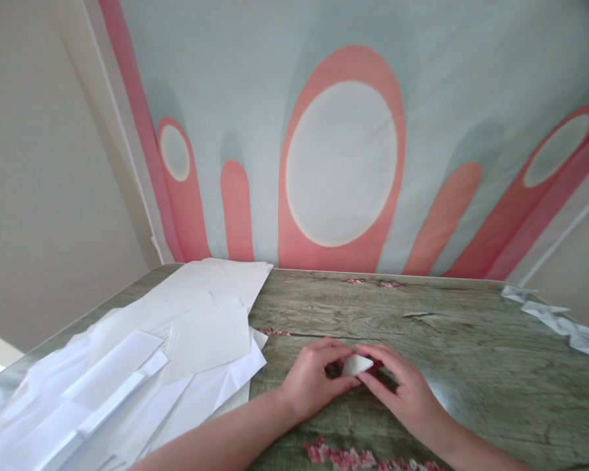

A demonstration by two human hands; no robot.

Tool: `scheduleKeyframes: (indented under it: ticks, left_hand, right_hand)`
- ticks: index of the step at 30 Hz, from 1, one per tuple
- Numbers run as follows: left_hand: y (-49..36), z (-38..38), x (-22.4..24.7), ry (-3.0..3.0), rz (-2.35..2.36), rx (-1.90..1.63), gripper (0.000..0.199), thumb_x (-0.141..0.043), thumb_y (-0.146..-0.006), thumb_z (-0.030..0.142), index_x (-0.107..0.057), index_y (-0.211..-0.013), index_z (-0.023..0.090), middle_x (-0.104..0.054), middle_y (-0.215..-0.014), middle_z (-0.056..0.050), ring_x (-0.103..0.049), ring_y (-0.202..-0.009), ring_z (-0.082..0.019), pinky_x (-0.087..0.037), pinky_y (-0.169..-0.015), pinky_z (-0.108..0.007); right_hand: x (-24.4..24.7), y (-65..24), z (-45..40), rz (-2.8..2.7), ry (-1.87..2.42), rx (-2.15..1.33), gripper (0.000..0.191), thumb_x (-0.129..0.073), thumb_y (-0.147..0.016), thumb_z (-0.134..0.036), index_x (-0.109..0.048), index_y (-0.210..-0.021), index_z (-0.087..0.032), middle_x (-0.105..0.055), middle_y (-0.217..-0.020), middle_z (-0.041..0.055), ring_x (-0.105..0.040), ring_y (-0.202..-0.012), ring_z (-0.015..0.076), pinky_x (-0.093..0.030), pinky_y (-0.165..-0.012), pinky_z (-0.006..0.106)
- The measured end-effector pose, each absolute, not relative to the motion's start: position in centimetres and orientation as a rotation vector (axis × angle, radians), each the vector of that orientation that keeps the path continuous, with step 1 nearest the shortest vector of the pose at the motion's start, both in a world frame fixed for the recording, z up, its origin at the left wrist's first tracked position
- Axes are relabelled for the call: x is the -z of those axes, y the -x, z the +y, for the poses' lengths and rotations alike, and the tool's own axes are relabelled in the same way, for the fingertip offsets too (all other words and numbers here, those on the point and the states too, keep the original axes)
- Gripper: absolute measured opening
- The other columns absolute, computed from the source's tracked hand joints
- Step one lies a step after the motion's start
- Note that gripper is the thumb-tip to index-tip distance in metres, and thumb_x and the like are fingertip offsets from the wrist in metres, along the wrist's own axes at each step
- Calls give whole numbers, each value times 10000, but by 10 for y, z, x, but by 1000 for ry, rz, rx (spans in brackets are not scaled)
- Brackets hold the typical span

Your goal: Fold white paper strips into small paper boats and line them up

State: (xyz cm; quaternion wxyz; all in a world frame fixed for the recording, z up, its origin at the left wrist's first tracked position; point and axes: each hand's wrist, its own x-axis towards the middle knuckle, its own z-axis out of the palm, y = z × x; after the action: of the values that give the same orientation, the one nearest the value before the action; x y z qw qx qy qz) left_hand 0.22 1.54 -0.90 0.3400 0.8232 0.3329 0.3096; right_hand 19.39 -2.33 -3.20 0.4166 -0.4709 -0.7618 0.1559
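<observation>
Between my hands, a little above the table, is a small piece of folded white paper (356, 365) with a pointed right end. My left hand (315, 379) is closed on its left side, thumb below and fingers above. From the right, my right hand (401, 386) pinches the paper near its pointed end with thumb and fingertips. Parts of the paper are hidden behind the fingers, so I cannot make out its whole shape.
Loose white paper sheets (211, 340), some folded, lie heaped across the table's left side. Several folded white paper pieces (559, 319) line the right edge. The wood-patterned tabletop (471, 347) carries pink flower prints. Behind it hangs a blue-green and coral backdrop (436, 85).
</observation>
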Motion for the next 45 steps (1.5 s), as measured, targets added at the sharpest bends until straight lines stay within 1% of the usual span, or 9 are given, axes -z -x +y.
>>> scheduleKeyframes:
  ticks: [4,12,17,24,28,31,36,41,45]
  left_hand:
    - [-4,12,9,-2106,879,-816,359,-709,-714,262,-645,-1066,226,-635,-958,-19,-576,-818,-151,-460,-722,-220]
    - [-5,13,12,-2057,869,-826,360,-711,-711,300,-653,-1054,209,-638,-920,-24,-574,-776,-148,-467,-709,-229]
    - [-6,14,12,-2032,867,-849,324,-695,-721,260,-657,-1037,202,-634,-903,-20,-570,-749,-138,-464,-690,-221]
    - [-7,12,10,-2064,868,-863,292,-634,-728,145,-653,-1013,205,-631,-911,-8,-574,-804,-137,-453,-736,-215]
    - [-8,11,11,-2054,873,-862,315,-592,-723,105,-644,-1019,196,-629,-917,-8,-575,-795,-134,-461,-731,-211]
    - [-8,11,10,-2053,864,-862,325,-568,-727,93,-640,-1029,189,-631,-940,-13,-579,-807,-135,-468,-733,-208]
    - [-8,11,9,-2128,844,-856,346,-543,-742,59,-646,-1040,203,-652,-1005,-3,-586,-908,-143,-442,-853,-225]
    - [-6,13,13,-2217,833,-819,356,-496,-812,95,-604,-1130,212,-638,-1108,-4,-573,-1019,-143,-407,-933,-231]
    - [-5,15,16,-2353,829,-754,340,-480,-833,121,-598,-1135,225,-624,-1145,-2,-548,-1076,-149,-350,-1006,-274]
  right_hand:
    - [32,-194,-24,-1919,1165,-394,272,-533,-845,-285,-556,-1110,-230,-628,-1021,62,-603,-936,182,-507,-816,305]
    - [31,-193,-25,-1930,1141,-359,279,-521,-841,-281,-562,-1112,-229,-633,-1028,69,-606,-949,194,-511,-821,313]
    - [31,-193,-26,-1940,1134,-366,284,-500,-846,-240,-540,-1127,-228,-617,-1059,68,-593,-975,188,-497,-851,314]
    - [34,-193,-25,-1903,1135,-342,324,-470,-832,-172,-505,-1150,-225,-572,-1110,76,-559,-1019,189,-488,-857,319]
    - [35,-194,-24,-1871,1129,-353,249,-462,-826,-154,-527,-1060,-213,-577,-1051,76,-574,-959,183,-503,-802,307]
    - [35,-194,-23,-1876,1125,-321,178,-466,-822,-145,-546,-967,-210,-585,-1011,74,-570,-961,190,-496,-805,317]
    - [36,-195,-21,-1931,1084,-305,172,-452,-837,-131,-574,-934,-205,-608,-939,67,-596,-899,180,-506,-781,310]
    - [43,-199,-17,-1992,1055,-284,223,-449,-833,-98,-587,-965,-213,-610,-964,63,-604,-897,172,-511,-788,306]
    - [48,-202,-15,-2055,1041,-283,239,-432,-837,-87,-588,-965,-214,-614,-960,56,-610,-882,161,-517,-772,285]
